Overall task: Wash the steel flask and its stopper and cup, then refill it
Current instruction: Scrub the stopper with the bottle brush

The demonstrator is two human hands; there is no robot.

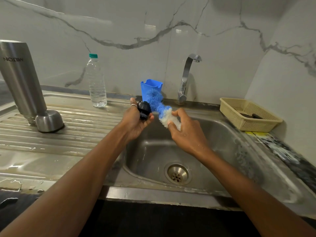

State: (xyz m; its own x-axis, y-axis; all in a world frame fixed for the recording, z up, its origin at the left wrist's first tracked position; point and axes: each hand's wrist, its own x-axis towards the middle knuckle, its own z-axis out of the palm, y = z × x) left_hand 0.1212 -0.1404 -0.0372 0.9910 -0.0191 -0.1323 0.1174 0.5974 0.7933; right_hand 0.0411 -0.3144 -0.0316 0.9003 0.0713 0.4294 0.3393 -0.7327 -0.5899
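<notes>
Stopper: black plastic, rounded top w/ a narrower stepped part below, wet-looking, held above the far-left edge of the sink basin. L hand grips it, fingers curled round from behind & thumb underneath; a ring shows on one finger. R hand is just beside, over the basin, thumb & fingers pinched round the white end of a bottle brush. The brush's bristles go white near the hand, then blue, running up-left so the blue part lies against the stopper's R side; slightly blurred, handle not visible. Flask: tall brushed-steel body, stands mouth-down on the wet ribbed drainboard at far left, its logo upside down. Cup: steel dome, also inverted, dark rim on the drainboard, just in front of the flask's neck; can't tell if they touch. Clear plastic water bottle w/ green cap stands at the back of the drainboard, mostly full. Blue plastic holder sits behind the hands by the wall, next to the chrome tap, no water running. Beige mesh basket on the counter to the R w/ sth dark inside. Drain at basin bottom, droplets on the steel.
</notes>
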